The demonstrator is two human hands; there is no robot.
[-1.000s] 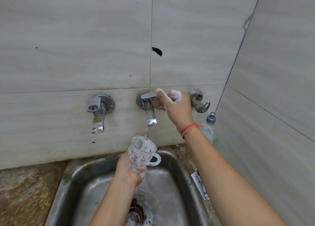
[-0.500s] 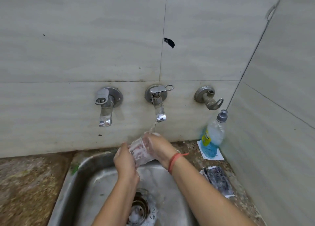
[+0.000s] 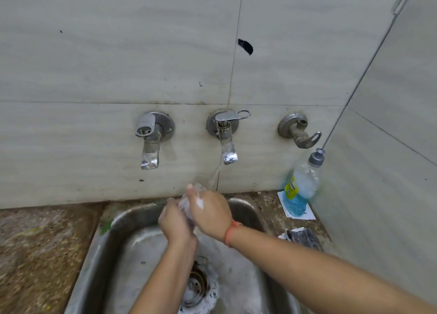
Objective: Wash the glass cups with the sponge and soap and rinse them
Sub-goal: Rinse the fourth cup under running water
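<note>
A clear glass cup point(image 3: 186, 206) is held over the steel sink point(image 3: 113, 223), mostly hidden between both hands. My left hand point(image 3: 175, 223) grips it from the left and below. My right hand point(image 3: 209, 210), soapy and with an orange wristband, wraps over its right side. Water runs from the middle tap point(image 3: 227, 145) down onto the cup and hands. A soap bottle point(image 3: 301, 190) with blue liquid stands at the back right. A dark sponge point(image 3: 303, 238) lies on the counter to the right of the sink.
The left tap point(image 3: 150, 141) and a right wall valve point(image 3: 299, 131) are off. Foam lies round the drain point(image 3: 197, 287). A speckled stone counter point(image 3: 40, 247) spreads to the left. Tiled walls close the back and right side.
My right hand left the tap lever and came down onto the cup. Water now runs from the middle tap. Both hands moved the cup under the stream.
</note>
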